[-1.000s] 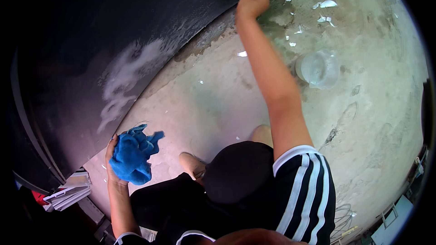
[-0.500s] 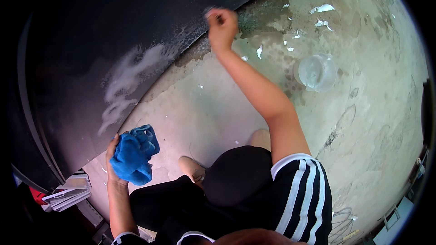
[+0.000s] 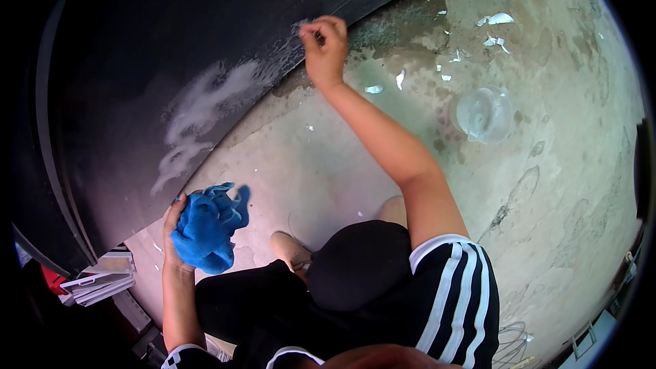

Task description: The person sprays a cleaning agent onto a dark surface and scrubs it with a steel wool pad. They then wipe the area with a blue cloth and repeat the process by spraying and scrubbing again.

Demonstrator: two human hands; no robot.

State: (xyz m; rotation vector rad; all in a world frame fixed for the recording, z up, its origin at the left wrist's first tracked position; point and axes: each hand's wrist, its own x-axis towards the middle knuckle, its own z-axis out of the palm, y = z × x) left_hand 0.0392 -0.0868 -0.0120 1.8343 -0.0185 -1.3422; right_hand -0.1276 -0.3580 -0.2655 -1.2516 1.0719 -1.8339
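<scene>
A crumpled blue cloth [image 3: 207,229] is gathered in my left hand [image 3: 171,240], whose fingers wrap round its left side. My right hand [image 3: 326,48] is closed in a pinch at the dark panel [image 3: 137,48], close to its lower edge. Whatever sits between those fingertips is too small or hidden to make out. Beside the fingertips the panel carries pale, scratchy marks, and a whitish cloudy smear [image 3: 212,99] spreads down from there along the edge toward the cloth.
On the concrete floor [image 3: 328,157] stands a clear plastic container [image 3: 484,115], right of my forearm. White torn scraps [image 3: 497,19] lie scattered on damp patches. Stacked white frames [image 3: 102,283] are at lower left. Thin wire [image 3: 512,342] lies at lower right.
My right hand has moved slightly left along the panel's edge, still pinched. The view has shifted a little, and the blue cloth stays in my left hand.
</scene>
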